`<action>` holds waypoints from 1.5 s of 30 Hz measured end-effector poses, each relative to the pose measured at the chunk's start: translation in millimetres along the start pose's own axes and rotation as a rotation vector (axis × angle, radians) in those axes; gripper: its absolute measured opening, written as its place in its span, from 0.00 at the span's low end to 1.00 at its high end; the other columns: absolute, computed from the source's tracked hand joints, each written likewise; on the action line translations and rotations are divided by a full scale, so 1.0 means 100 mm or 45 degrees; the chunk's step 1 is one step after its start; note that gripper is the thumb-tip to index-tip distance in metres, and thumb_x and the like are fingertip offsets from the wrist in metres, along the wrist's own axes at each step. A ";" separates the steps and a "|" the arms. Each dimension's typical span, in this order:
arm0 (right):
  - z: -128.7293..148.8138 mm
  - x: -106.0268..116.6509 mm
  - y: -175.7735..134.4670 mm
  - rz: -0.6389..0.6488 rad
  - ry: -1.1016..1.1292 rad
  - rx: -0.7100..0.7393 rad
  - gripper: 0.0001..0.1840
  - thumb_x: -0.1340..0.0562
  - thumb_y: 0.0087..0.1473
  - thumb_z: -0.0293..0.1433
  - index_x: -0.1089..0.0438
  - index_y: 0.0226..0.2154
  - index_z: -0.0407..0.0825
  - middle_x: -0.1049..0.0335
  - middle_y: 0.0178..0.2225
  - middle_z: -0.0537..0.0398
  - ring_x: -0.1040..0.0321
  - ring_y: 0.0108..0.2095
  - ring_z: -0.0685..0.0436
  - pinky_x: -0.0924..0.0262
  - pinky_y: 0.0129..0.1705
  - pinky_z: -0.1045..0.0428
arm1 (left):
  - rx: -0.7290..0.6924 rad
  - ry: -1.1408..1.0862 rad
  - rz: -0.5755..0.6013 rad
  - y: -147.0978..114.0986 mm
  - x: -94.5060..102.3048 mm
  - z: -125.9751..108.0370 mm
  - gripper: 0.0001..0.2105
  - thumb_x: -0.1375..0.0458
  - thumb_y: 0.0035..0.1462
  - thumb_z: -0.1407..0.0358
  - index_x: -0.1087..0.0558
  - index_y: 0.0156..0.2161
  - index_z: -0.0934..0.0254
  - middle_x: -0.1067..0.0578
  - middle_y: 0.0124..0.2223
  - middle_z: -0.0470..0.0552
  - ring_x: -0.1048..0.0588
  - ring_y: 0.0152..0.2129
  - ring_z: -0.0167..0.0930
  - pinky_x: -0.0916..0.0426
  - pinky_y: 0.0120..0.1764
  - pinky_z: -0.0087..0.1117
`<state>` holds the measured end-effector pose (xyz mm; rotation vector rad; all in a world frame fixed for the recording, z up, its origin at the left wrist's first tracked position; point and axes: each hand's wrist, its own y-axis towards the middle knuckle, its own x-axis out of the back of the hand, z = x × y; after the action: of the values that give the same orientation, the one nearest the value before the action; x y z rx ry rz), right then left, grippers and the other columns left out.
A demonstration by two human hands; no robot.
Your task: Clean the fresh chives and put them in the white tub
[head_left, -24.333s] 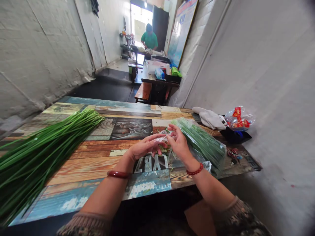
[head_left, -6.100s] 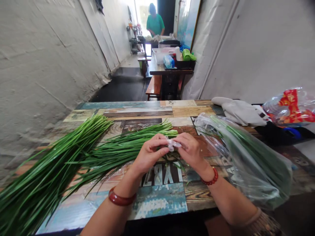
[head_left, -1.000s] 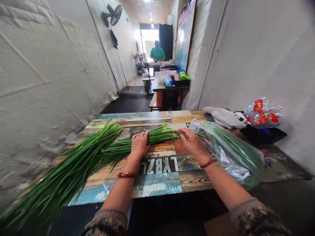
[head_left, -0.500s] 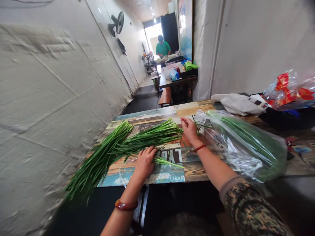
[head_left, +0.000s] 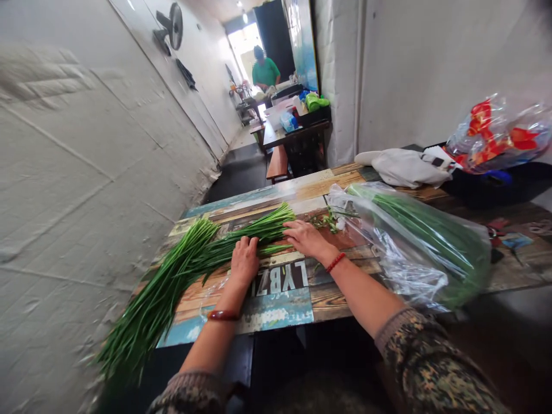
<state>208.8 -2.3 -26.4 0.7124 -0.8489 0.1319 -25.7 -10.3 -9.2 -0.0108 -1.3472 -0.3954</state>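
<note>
Long green garlic chives lie in two overlapping bunches on the table: a left bunch (head_left: 172,276) hanging over the table's edge, and a middle bunch (head_left: 254,230) with its pale stem ends to the right. My left hand (head_left: 245,259) is closed over a few stalks along the near side of the middle bunch. At those stem ends, my right hand (head_left: 307,238) has its fingers stretched out and touches them. Small trimmings (head_left: 330,219) lie just beyond the right hand. Both palms are hidden.
A clear plastic bag (head_left: 414,247) holding more chives lies at right. Behind it are a whitish cap (head_left: 401,167) and a red-and-clear plastic package (head_left: 491,138). A wall (head_left: 64,201) runs along the left. A person in green (head_left: 266,72) stands at a far table.
My left hand has brought the loose stalks up against the middle bunch. My right hand has moved from beyond the stem ends back onto them. The view has shifted a little.
</note>
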 end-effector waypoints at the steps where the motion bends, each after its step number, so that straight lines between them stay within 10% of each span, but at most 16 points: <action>1: -0.02 -0.03 0.00 -0.001 -0.015 -0.016 0.12 0.41 0.58 0.26 0.25 0.43 0.48 0.30 0.53 0.47 0.36 0.54 0.40 0.41 0.57 0.43 | 0.010 0.001 -0.002 0.05 -0.02 0.01 0.20 0.51 0.53 0.77 0.32 0.51 0.63 0.32 0.46 0.58 0.32 0.42 0.39 0.34 0.44 0.38; 8: -0.20 0.04 0.00 -0.236 0.059 -0.264 0.15 0.46 0.61 0.25 0.26 0.45 0.47 0.25 0.46 0.47 0.31 0.48 0.43 0.38 0.53 0.47 | 0.077 -0.099 -0.028 0.30 -0.11 0.02 0.20 0.50 0.53 0.77 0.31 0.51 0.64 0.32 0.47 0.60 0.32 0.44 0.40 0.34 0.46 0.40; 23: 0.04 0.20 -0.10 0.240 -0.014 -0.154 0.08 0.35 0.55 0.37 0.22 0.32 0.52 0.23 0.33 0.53 0.30 0.36 0.45 0.41 0.40 0.51 | 0.126 -0.490 -0.060 -0.02 0.00 0.11 0.31 0.48 0.51 0.77 0.41 0.62 0.66 0.35 0.57 0.62 0.33 0.54 0.40 0.34 0.54 0.41; 32: -0.03 0.22 -0.02 -0.072 0.432 -0.324 0.11 0.40 0.55 0.32 0.22 0.39 0.50 0.22 0.38 0.52 0.27 0.39 0.44 0.36 0.44 0.50 | -0.093 -0.692 -0.125 0.14 0.23 -0.10 0.34 0.38 0.51 0.62 0.41 0.63 0.58 0.38 0.63 0.58 0.38 0.60 0.42 0.42 0.60 0.47; 36: -0.02 0.27 0.00 -0.041 0.581 -0.362 0.11 0.38 0.54 0.33 0.22 0.38 0.49 0.22 0.36 0.53 0.28 0.37 0.45 0.36 0.43 0.50 | -0.243 -1.029 -0.269 0.33 0.38 -0.30 0.18 0.48 0.61 0.64 0.31 0.56 0.62 0.28 0.55 0.57 0.31 0.53 0.35 0.37 0.56 0.39; 45: -0.06 0.21 0.04 -0.366 1.030 -0.756 0.13 0.35 0.50 0.40 0.26 0.34 0.48 0.26 0.30 0.57 0.33 0.28 0.51 0.38 0.31 0.55 | -0.230 -1.344 -0.030 0.36 0.11 -0.28 0.09 0.46 0.60 0.65 0.24 0.34 0.65 0.23 0.31 0.48 0.27 0.28 0.27 0.36 0.34 0.26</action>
<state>224.8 0.8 -11.4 0.1673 0.0147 -0.0916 13.2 14.2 2.7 -0.4015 -2.3431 -0.5607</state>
